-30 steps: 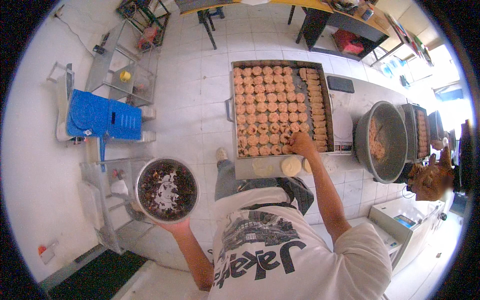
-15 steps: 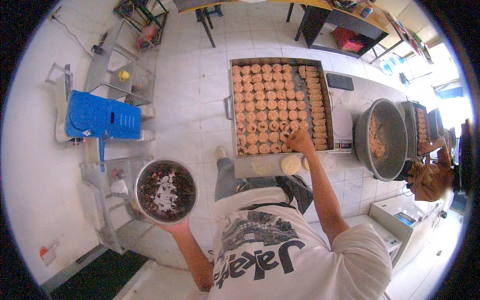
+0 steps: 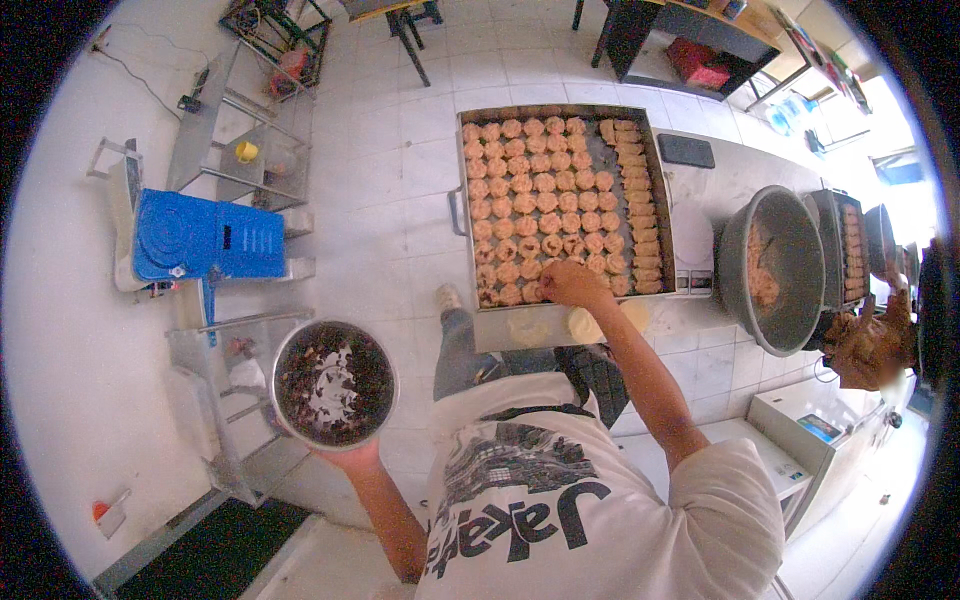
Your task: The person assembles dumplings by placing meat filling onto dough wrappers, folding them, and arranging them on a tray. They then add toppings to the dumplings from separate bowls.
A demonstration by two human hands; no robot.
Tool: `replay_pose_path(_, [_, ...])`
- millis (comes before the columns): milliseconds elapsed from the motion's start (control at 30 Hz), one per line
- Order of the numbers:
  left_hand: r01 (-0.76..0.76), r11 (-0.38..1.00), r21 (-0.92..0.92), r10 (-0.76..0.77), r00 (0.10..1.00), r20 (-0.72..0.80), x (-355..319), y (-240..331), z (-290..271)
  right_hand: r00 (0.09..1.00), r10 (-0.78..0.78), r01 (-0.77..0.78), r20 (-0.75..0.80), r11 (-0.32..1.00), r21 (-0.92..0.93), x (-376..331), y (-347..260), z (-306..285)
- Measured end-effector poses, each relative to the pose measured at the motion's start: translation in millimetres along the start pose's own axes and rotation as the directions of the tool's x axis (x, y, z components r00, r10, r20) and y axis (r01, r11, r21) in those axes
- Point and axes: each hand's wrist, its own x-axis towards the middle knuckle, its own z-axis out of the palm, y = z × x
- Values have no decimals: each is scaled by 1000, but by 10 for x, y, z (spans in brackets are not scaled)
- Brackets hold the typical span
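Observation:
My left hand [image 3: 350, 455] grips a round steel bowl [image 3: 388, 405] from below, out to the left over the floor. Thin dark brown pieces [image 3: 300, 385] cover most of the bowl's inside, with bare metal showing in its middle. My right hand [image 3: 577, 284] is low over the front rows of a square metal tray [image 3: 462, 150], fingers pinched downward on a dumpling. What the fingertips hold is hidden. Rows of round pinkish dumplings [image 3: 541, 183] fill most of the tray. Dark bits top several of the front ones. Folded longer dumplings [image 3: 638, 210] line its right side.
Right of the tray are a scale [image 3: 693, 225], a black phone [image 3: 685, 151] and a large grey basin [image 3: 733, 290] with pinkish filling. Beyond, another person's hand [image 3: 852, 325] is beside a second tray [image 3: 832, 235]. Pale dough rounds [image 3: 585, 325] lie at the table's front edge.
My right hand has moved left along the front rows of dumplings. My left hand keeps the bowl in nearly the same place. The whole view has shifted slightly.

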Motion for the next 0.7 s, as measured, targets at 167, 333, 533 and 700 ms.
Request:
replay_pose_path(167, [23, 999, 48, -30, 989, 145, -12, -112, 20, 993, 87, -109, -81, 938, -330, 27, -494, -275])
replay_pose_path(333, [-82, 972, 220, 77, 997, 28, 20, -277, -7, 995, 69, -66, -65, 997, 48, -320, -1153, -1229])
replay_pose_path(533, [118, 991, 66, -126, 982, 144, -29, -479, 67, 919, -390, 345, -52, 734, 585, -677, -2198, -1443])
replay_pose_path(700, [140, 985, 103, -136, 990, -38, -84, -570, 146, 693, -695, 720, -191, 682, 131, -635, -2744, -966])
